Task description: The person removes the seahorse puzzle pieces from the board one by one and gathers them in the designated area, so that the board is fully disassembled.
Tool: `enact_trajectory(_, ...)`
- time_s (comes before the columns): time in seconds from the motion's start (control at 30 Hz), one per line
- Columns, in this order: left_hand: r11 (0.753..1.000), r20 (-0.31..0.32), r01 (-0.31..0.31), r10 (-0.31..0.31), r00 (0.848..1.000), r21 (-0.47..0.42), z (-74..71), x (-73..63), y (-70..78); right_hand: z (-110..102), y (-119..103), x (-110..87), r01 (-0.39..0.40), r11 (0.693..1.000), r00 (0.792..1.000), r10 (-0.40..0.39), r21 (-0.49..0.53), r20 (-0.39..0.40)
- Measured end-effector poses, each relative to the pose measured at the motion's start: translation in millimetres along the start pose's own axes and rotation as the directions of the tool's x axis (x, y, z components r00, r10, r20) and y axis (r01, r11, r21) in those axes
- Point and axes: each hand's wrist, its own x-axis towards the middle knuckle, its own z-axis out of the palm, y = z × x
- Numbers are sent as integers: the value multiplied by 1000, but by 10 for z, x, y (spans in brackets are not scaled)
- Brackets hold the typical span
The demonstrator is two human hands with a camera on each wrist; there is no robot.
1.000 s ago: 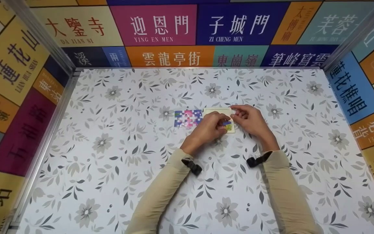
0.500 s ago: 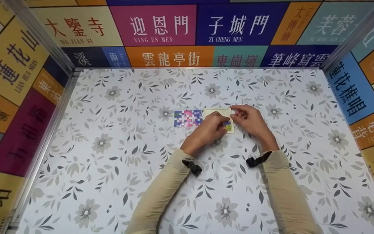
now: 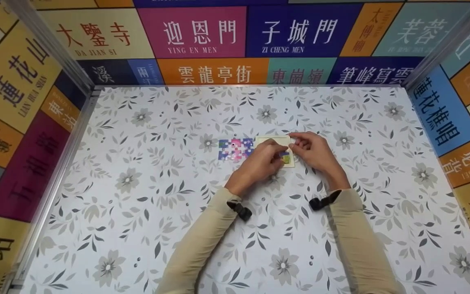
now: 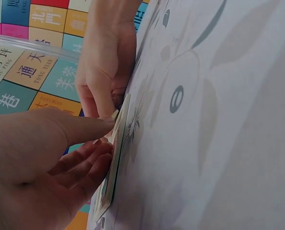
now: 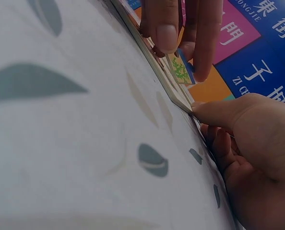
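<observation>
A cream puzzle tray lies flat on the table, partly covered by my left hand. The thumb and fingertips of that hand pinch a small puzzle piece, yellow-green and blue, tilted just above the tray. My right hand grips the tray's right edge, thumb on its near corner in the right wrist view. To the left of the tray sits a joined block of blue and pink puzzle pieces. The left wrist view shows the tray edge-on; what lies inside it is mostly hidden by fingers.
The table has a white cover printed with grey leaves and flowers. Walls with coloured sign panels enclose its back and both sides. Black straps sit at both wrists.
Almost nothing differs. My left hand's fingers shift very slightly over the tray, while the right hand and the joined pieces stay in place.
</observation>
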Motion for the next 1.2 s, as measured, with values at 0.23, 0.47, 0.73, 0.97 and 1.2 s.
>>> enact_trajectory(0.23,998,-5,-31,30,1000,-50,-39,-14,-49,-12,-21,-8,1,1000,1000,-1,13,8)
enact_trajectory(0.47,998,-20,-43,42,999,-47,-123,-82,-87,-8,-15,10,-5,1000,1000,5,5,14)
enact_trajectory(0.73,999,-28,-28,27,999,-47,-206,-200,-129,-13,-40,-4,-7,1000,1000,7,5,17)
enact_trajectory(0.97,1000,-56,-29,29,998,5,-282,-301,-203,-10,-34,-12,-24,1000,1000,24,6,16)
enact_trajectory(1.2,999,-58,-40,38,998,-24,-358,-396,-277,5,-11,4,-31,1000,1000,31,3,1)
